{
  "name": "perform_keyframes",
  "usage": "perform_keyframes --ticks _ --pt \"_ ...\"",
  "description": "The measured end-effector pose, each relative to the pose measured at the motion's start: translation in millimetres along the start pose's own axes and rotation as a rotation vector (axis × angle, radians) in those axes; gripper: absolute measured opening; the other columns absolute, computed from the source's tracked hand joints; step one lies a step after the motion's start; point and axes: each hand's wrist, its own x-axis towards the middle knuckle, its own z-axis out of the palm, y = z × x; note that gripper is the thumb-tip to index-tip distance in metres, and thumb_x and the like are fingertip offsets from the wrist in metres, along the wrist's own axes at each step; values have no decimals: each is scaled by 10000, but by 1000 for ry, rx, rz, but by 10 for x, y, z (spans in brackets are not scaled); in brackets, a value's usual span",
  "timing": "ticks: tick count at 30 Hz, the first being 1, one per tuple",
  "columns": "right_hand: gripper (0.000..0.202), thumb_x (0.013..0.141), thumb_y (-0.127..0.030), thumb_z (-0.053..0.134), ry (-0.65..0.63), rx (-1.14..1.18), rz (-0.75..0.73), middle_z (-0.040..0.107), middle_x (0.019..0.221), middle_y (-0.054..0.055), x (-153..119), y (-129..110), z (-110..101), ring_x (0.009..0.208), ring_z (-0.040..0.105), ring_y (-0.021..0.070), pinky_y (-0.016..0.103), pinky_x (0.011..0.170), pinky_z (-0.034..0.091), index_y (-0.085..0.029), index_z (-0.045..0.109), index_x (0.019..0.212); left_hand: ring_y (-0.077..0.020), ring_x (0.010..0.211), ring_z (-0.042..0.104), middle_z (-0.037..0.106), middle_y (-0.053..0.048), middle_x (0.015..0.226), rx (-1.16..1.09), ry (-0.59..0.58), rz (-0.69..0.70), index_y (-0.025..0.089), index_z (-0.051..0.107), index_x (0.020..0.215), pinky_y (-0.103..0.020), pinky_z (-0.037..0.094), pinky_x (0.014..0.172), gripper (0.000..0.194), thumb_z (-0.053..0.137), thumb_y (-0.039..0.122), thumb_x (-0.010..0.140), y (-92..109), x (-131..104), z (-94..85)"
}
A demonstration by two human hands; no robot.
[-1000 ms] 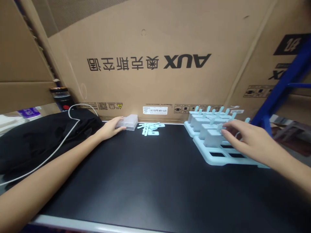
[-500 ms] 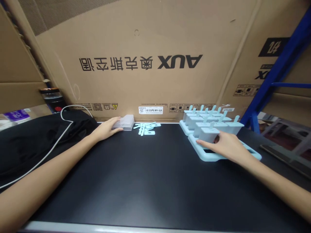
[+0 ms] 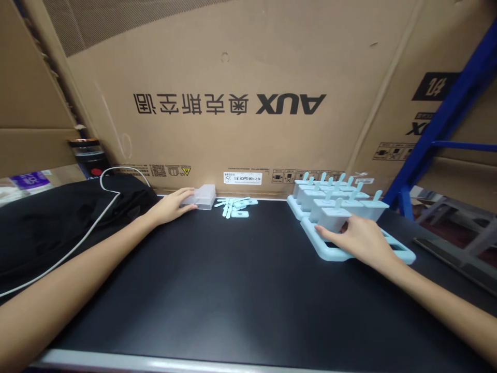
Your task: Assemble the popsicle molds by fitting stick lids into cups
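Observation:
At the table's back left, my left hand (image 3: pixel 171 207) has its fingers and thumb round the left end of some clear plastic molds (image 3: pixel 205 198). Just right of these lies a loose pile of light blue sticks (image 3: pixel 235 205). On the right, my right hand (image 3: pixel 363 238) grips the front popsicle mold (image 3: pixel 330 217), a frosted block with a blue lid and stick, seated at the light blue rack (image 3: pixel 330 254). Several more capped molds (image 3: pixel 341 194) stand upright in rows behind it. The rack's front openings hold no molds.
A large cardboard box (image 3: pixel 233 140) stands along the back. Black cloth (image 3: pixel 77 223) with a white cable (image 3: pixel 91 228) and a dark jar (image 3: pixel 91 158) are at left. A blue metal frame (image 3: pixel 435 129) rises at right.
The view has shifted slightly. Both hands keep their places, and the front mold in my right hand appears slightly lower against the rack.

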Motion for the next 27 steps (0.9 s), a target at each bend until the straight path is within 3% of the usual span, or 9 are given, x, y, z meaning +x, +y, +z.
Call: perform_keyframes --ticks 8,17,27 --pt "612 754 -775 528 2 -28 -6 518 496 65 -10 -13 -21 534 546 228 343 537 342 -267 341 468 -311 1337 519 468 -77 1517 16 -1 -40 274 493 1387 -470 420 1123 645 426 712 918 22 6 3" --pt "587 769 -779 489 40 -75 -34 552 516 74 -7 16 -2 531 562 245 339 512 341 -247 434 529 -332 1342 515 486 -130 1499 -55 -2 -100 242 358 1468 -471 442 1091 767 531 695 873 0 -5 5" --pt "582 770 -785 487 11 -59 -21 558 528 72 -2 13 -7 573 590 259 338 527 352 -241 463 565 -329 1408 435 400 -154 1545 -83 8 -99 211 291 1506 -476 388 1148 816 532 671 877 -2 -11 42"
